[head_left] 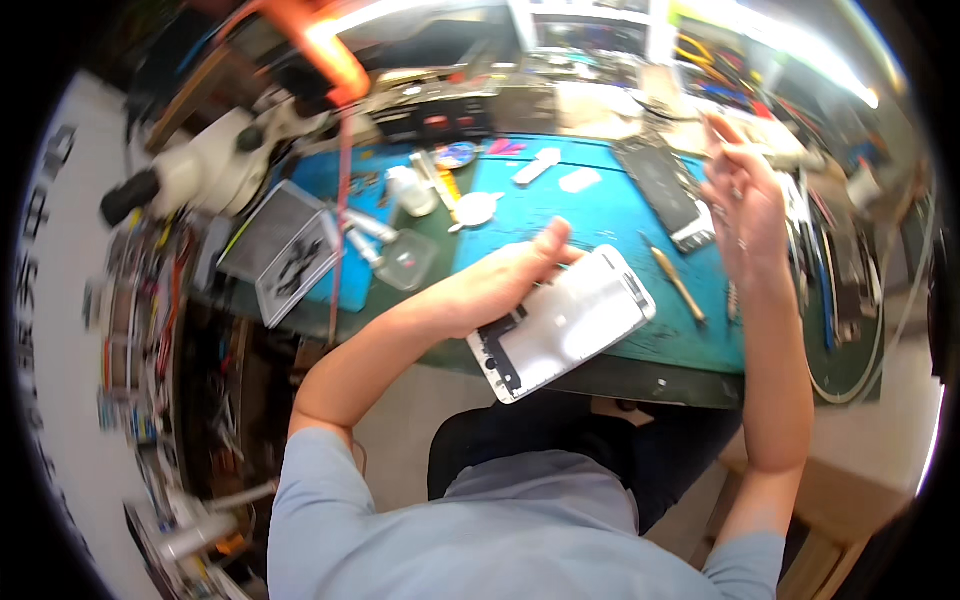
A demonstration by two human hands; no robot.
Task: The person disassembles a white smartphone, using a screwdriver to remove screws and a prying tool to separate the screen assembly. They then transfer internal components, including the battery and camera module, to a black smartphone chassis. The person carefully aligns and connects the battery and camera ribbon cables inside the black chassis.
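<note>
One white phone panel (pixel 575 322), edge gripped in left hand (pixel 512 276), presumably leaving its pale face clear; right hand (pixel 748 205) raised, half-curled, whether holding anything I can't tell.

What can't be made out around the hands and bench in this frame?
All in the head view:
- Bare left hand: fingers mostly hidden by the white, silvery-backed rectangular phone panel.
- Panel's far face: turned away from the camera.
- Bare right hand, raised: blur hides whether its fingers hold anything.
- Small dark pieces at left: too small and blurred to identify.
- Pale wooden stool: legs cut off by the bottom edge.
</note>
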